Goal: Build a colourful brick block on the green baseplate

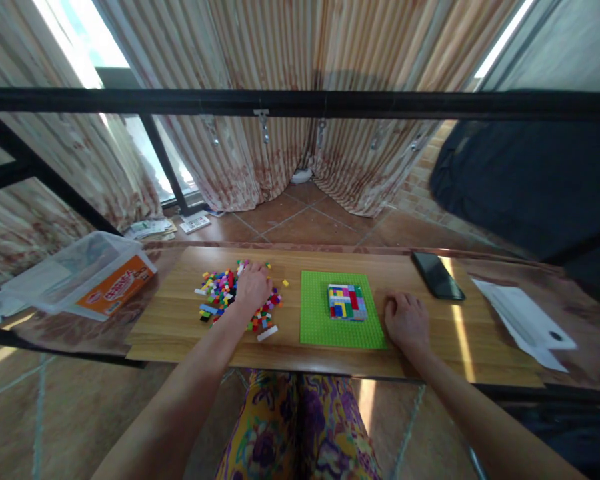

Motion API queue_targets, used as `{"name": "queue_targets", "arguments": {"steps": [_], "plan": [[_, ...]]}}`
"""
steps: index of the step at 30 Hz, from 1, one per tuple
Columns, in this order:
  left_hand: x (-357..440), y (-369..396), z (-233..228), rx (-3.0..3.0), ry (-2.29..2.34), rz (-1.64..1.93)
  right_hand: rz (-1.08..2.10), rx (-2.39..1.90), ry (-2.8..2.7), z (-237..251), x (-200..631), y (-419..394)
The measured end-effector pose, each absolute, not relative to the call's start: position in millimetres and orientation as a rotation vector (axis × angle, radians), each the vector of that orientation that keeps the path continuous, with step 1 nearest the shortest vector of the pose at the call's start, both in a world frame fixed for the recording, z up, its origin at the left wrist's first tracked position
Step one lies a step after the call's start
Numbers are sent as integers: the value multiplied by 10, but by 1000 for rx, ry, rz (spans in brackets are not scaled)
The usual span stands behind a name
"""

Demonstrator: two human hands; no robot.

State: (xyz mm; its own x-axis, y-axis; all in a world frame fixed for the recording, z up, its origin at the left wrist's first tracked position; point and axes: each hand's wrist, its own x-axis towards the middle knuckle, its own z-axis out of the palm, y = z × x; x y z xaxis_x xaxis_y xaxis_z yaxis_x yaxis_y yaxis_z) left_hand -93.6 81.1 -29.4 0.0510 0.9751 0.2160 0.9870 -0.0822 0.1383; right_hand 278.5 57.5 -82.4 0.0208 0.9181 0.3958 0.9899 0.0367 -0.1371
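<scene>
Here, in the head view, the left hand (253, 285) lies palm down on a pile of small coloured bricks (225, 293) toward the left part of the wooden table (180, 327); its fingers curl into the heap, but whether they pinch a brick I cannot tell. The right hand (406, 320) rests loosely curled on the table, holding nothing, just beside the right edge of the green baseplate (320, 320). A multicoloured block of bricks (347, 302) sits on that plate. A single white brick (267, 333) lies near the front edge, apart from the pile. A black phone (437, 275) lies toward the back right, white papers (525, 320) at the right end, and a clear plastic box (87, 273) off the left end.

A risk, as I judge it: raking the heap could push loose bricks off the front edge, the white one first.
</scene>
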Motion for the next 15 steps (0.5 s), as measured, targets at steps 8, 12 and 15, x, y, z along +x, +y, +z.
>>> {"name": "queue_targets", "arguments": {"steps": [8, 12, 15], "plan": [[-1015, 611, -130, -1793, -2536, -2030, -267, -1958, -1936, -834, 2788, 583], [-951, 215, -145, -1105, -2508, -3171, -281, -1945, -1938, -839, 2793, 583], [-798, -50, -189, -767, -2580, -3419, -301, -1931, -1944, -843, 2799, 582]]}}
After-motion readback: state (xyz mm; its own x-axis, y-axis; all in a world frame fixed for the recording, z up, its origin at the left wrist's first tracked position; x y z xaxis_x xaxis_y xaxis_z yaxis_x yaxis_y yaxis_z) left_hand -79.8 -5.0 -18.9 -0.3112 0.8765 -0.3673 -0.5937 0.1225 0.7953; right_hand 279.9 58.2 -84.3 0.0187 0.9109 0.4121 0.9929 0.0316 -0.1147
